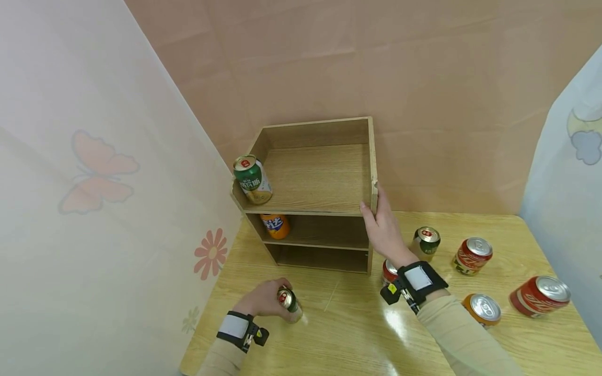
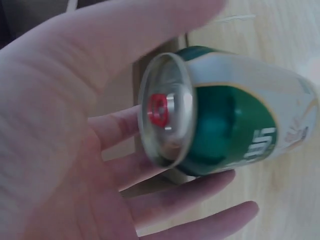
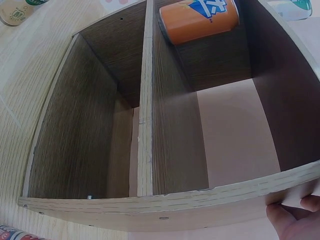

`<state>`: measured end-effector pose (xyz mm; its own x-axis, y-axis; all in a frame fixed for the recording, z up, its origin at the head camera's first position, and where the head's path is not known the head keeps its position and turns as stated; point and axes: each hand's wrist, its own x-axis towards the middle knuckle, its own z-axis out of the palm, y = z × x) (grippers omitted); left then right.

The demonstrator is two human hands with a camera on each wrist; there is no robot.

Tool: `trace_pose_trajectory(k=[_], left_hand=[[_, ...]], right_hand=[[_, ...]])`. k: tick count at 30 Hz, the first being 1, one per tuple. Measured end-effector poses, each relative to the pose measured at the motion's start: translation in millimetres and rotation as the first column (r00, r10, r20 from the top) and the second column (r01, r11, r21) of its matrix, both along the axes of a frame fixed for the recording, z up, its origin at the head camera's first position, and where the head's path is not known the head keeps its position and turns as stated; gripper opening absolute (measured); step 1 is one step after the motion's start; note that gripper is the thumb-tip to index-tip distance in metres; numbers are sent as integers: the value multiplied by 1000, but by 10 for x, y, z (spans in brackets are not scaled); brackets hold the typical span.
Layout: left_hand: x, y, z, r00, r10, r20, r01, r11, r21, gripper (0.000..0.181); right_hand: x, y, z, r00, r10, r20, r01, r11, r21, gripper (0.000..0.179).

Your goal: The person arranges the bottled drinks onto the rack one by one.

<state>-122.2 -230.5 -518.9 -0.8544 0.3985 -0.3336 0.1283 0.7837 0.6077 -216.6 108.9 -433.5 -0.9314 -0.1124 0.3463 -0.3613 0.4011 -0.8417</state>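
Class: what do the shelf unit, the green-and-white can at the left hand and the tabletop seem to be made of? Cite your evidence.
Shelf unit: wood or wood-based board, mostly matte; grain shows on its panels.
Green-and-white can: probably metal, with a shiny, silvery lid and red pull-tab.
Tabletop: wood-look, glossy; grain and bright reflections show, though it could be laminate.

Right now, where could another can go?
The top shelf is bare right of its green can, the middle shelf right of its orange can. The bottom shelf beneath looks bare. Cans crowd the right of the table.
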Motion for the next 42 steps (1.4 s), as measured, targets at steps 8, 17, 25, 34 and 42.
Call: trace_pose_trajectory(k=[8,17,25,34,42], left_hand=[[18,13,-86,998,-40,-45,40,999,-1,68],[37,5,-215,990,-50,-135,47,999,-27,66],[4,-8,-300,982,-53,-179,49,998,-27,63],[-46,31,-222,984,-35,-177,32,999,-23,59],[-196,72,-76,973,-24,-231,30,999,20,60]], right_hand=[[5,5,4,1000,-6,-3,6,1000,9,71],[5,2,-4,1000,-6,-8,7,1000,8,71],[-16,0,-19,1000,-16,-6,16,1000,10,72],[-20,3,-36,1000,-7,-10,7,1000,8,73],[-23,3,-15,1000,-10,-27,10,1000,-3,72]])
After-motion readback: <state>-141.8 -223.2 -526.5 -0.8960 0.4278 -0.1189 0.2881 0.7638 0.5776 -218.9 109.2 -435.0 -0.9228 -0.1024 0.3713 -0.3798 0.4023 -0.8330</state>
